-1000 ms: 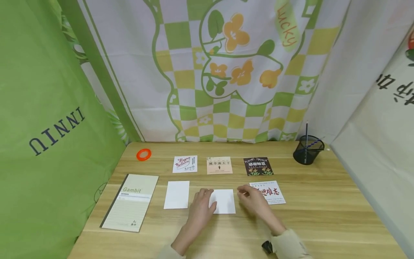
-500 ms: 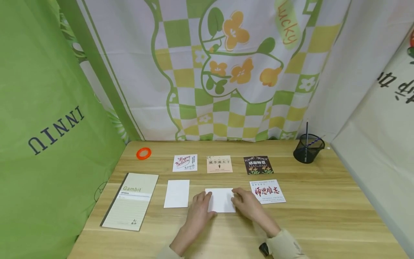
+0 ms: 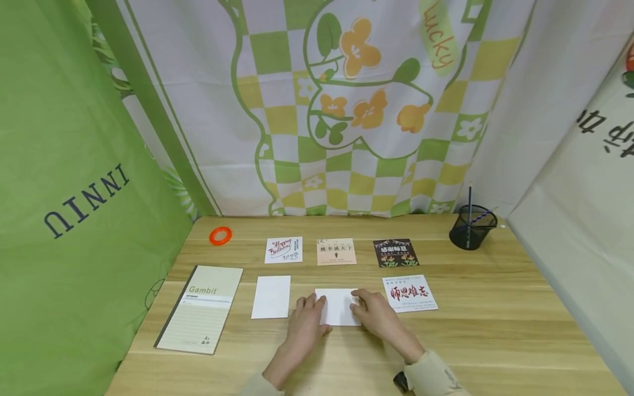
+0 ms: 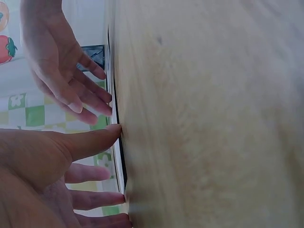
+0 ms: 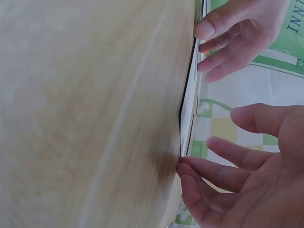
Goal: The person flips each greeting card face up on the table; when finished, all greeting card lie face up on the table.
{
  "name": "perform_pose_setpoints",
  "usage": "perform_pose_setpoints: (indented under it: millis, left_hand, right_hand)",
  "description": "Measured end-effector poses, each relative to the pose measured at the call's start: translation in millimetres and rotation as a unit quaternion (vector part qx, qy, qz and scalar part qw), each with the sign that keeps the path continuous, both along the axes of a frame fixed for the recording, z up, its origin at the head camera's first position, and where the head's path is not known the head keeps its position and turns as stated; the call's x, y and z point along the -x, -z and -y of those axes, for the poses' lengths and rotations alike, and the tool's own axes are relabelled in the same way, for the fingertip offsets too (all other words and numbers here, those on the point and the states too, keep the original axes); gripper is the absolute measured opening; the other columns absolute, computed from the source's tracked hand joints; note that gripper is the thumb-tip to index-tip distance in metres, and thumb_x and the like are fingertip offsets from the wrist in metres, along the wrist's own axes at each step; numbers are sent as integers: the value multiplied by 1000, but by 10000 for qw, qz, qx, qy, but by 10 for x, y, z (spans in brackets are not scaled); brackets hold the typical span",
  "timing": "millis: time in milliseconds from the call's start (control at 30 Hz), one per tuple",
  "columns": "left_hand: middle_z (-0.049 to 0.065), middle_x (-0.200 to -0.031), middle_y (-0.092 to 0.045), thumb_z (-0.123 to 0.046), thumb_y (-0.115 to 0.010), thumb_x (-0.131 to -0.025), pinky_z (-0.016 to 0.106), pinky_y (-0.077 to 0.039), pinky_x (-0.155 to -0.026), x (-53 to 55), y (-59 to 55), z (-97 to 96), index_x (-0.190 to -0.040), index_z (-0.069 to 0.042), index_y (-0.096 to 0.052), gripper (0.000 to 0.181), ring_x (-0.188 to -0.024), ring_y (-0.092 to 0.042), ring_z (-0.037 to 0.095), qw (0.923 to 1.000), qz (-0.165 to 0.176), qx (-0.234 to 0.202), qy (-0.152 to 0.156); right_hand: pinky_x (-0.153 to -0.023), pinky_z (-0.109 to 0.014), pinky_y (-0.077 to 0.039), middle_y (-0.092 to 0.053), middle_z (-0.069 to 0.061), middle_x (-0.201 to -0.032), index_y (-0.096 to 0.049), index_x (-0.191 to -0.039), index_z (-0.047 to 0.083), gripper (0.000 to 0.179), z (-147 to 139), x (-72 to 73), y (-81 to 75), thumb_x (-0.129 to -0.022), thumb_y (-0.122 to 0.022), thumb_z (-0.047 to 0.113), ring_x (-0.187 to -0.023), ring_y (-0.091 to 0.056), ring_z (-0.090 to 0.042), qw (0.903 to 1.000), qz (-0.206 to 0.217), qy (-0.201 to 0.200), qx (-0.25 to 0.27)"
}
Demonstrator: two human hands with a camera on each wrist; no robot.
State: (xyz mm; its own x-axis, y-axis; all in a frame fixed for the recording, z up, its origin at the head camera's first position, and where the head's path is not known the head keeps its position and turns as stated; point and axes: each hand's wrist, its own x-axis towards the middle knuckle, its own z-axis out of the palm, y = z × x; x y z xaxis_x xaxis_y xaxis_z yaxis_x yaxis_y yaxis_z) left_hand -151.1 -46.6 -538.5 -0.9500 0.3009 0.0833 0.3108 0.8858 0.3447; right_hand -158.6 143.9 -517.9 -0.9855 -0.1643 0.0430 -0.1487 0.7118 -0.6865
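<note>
A blank white card (image 3: 339, 311) lies flat on the wooden table between both hands. My left hand (image 3: 305, 322) touches its left side, with extended fingers at the edge and the thumb at the near corner. In the left wrist view, that thumb (image 4: 92, 142) lies straight along a thin dark edge under the card. At the card's right side rests my right hand (image 3: 380, 316), fingers loosely bent, fingertips right at the edge. The right wrist view shows the right thumb (image 5: 259, 118) raised away from the card. Neither hand wraps round or pinches it.
Left of the hands lie another blank white card (image 3: 271, 297) and a Gambit notebook (image 3: 200, 311). Behind are an orange ring (image 3: 220, 236), a birthday card (image 3: 283, 250), a beige card (image 3: 337, 252) and a dark card (image 3: 395, 253). A red-lettered card (image 3: 410, 293) and mesh pencil cup (image 3: 472, 228) stand rightward.
My right hand has moved left from beside the red-lettered card to the white card's right edge, uncovering that printed card. My left hand has stayed nearly in place.
</note>
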Motion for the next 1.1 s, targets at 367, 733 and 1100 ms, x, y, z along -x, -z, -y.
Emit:
perform_pose_setpoints:
  millis: [367, 733, 1100]
  left_hand:
    - [23, -129, -54, -25, -85, -68, 49, -51, -86, 4, -26, 1, -127, -2, -59, 68, -112, -50, 38, 9999, 36, -103, -5]
    - [23, -130, -54, -25, -84, -71, 50, -49, -88, 1, -11, 12, -130, -3, -56, 69, -112, -50, 37, 9999, 14, -156, -42]
    - [23, -127, -57, -22, -81, -75, 54, -47, -90, -19, 1, 46, -124, 0, -60, 59, -114, -53, 40, 9984, -67, -548, -102]
  right_hand:
    - [-89, -49, -51, -64, -21, -116, -61, -121, -1, 33, 4, 20, 5, -90, -64, 10, -103, -63, -35, 9978, 117, 175, 623]
    - [-78, -41, -56, -68, -18, -109, -64, -116, -1, 28, -13, 35, 28, -90, -64, 7, -89, -67, -27, 9953, -24, 334, 905]
    - [-82, -46, -54, -69, -17, -105, -68, -107, -1, 27, -45, 39, 46, -84, -57, -11, -93, -66, -32, 9957, -436, 222, 785]
